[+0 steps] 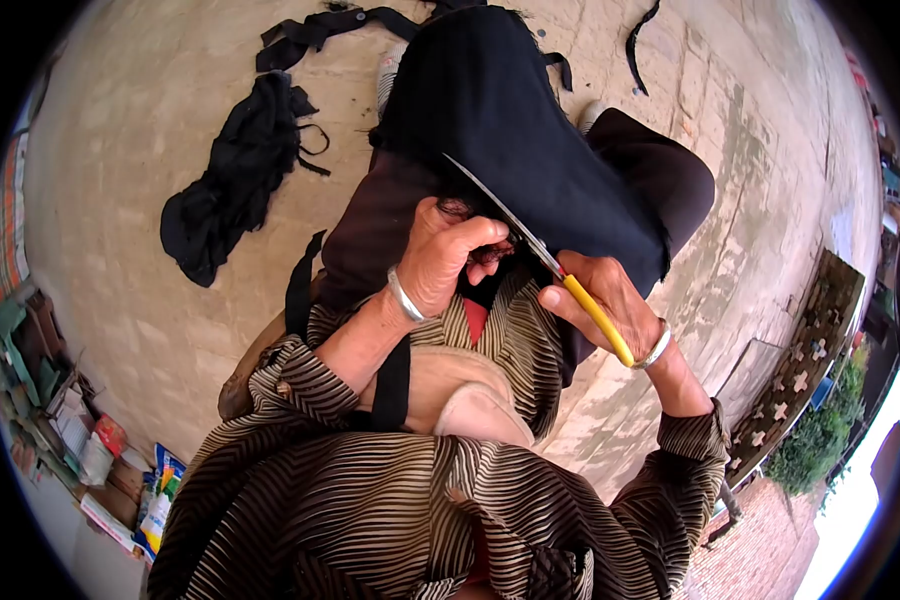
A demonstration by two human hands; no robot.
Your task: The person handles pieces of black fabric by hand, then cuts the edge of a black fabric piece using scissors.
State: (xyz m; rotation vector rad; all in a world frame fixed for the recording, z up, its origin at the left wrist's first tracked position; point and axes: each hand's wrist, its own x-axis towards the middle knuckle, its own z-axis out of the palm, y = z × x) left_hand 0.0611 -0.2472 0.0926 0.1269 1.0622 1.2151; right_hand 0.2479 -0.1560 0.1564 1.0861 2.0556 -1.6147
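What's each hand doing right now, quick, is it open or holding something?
Left hand: closed, its fingers holding black frayed material.
Right hand: closed on the yellow-handled scissors.

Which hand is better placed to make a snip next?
Probably the right. The right hand holds the yellow-handled scissors, whose blades slant forward and left, close to the left hand. The left is busy, its fingers bunched around dark threads.
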